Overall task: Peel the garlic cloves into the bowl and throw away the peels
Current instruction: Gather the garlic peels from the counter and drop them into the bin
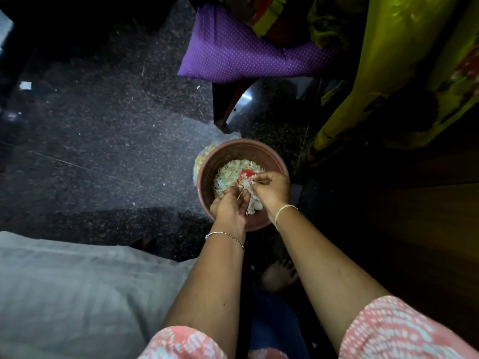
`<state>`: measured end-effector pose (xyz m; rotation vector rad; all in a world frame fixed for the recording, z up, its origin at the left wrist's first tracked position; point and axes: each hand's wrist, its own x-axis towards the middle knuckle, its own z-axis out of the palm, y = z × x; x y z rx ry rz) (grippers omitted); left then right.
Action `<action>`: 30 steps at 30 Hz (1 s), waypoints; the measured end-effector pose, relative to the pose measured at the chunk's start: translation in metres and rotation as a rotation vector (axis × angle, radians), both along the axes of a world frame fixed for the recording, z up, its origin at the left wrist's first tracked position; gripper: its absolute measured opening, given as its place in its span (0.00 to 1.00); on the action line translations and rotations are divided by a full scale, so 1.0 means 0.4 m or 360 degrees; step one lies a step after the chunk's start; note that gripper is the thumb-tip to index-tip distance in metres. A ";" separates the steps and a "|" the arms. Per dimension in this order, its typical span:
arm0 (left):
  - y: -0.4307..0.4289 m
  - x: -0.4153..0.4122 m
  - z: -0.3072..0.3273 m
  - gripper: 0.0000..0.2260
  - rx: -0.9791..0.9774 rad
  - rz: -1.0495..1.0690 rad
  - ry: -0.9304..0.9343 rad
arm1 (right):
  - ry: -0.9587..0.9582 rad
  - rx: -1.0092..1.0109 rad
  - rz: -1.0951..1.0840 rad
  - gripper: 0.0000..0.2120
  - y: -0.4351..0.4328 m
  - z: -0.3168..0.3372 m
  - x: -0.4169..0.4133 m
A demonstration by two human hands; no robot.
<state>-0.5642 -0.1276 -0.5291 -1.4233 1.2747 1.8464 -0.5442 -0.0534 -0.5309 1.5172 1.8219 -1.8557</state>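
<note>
While the bowl (pixel 228 149) stands on the dark speckled floor (pixel 103 151), both hands are held just above its near half, close together. The left hand (pixel 229 206) is curled around a pale garlic piece (pixel 250 202), with a thin dry stalk (pixel 240 194) sticking up beside its fingers. The right hand (pixel 272 189) is closed in a pinch on a strip of skin (pixel 255 180) at the top of that piece. How much of the clove is already bare cannot be told, since it is largely hidden between the hands. Inside the bowl a heap of loose peels (pixel 228 172) is piled, with a red object (pixel 246 174) partly buried in it. Against the bowl's far left rim lies a plastic bag (pixel 204 154) that seems to hold pale cloves. The step in hand is judged to be stripping the skin. It would be done best if the clove were gripped firmly but not crushed, and the skin drawn away along its length in one pull rather than torn into flakes. The work should be kept low over the bowl so that scraps are caught and not scattered on the floor.
</note>
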 end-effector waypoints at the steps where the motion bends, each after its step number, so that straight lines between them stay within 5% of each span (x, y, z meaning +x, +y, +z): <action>1: -0.001 -0.003 0.002 0.08 -0.0014 -0.0002 -0.0034 | -0.0021 -0.0038 -0.0017 0.14 -0.001 0.004 -0.002; 3: -0.002 -0.006 0.006 0.11 -0.0050 -0.0029 -0.0081 | -0.0032 -0.0084 -0.0041 0.16 -0.001 0.012 -0.002; 7: 0.003 0.003 0.069 0.14 -0.0038 -0.0081 -0.0056 | 0.0072 -0.0290 -0.0052 0.07 0.004 0.089 0.009; 14: 0.041 0.054 0.386 0.14 0.0019 -0.0064 0.0157 | 0.0138 -0.0301 -0.0231 0.15 0.007 0.353 0.091; 20: 0.063 0.212 0.723 0.15 0.0228 -0.0361 0.0265 | 0.0367 -0.0529 -0.0728 0.19 -0.022 0.682 0.256; 30: 0.074 0.560 1.068 0.15 0.0624 -0.1108 0.0478 | 0.0926 -0.0726 -0.1651 0.21 -0.040 1.075 0.655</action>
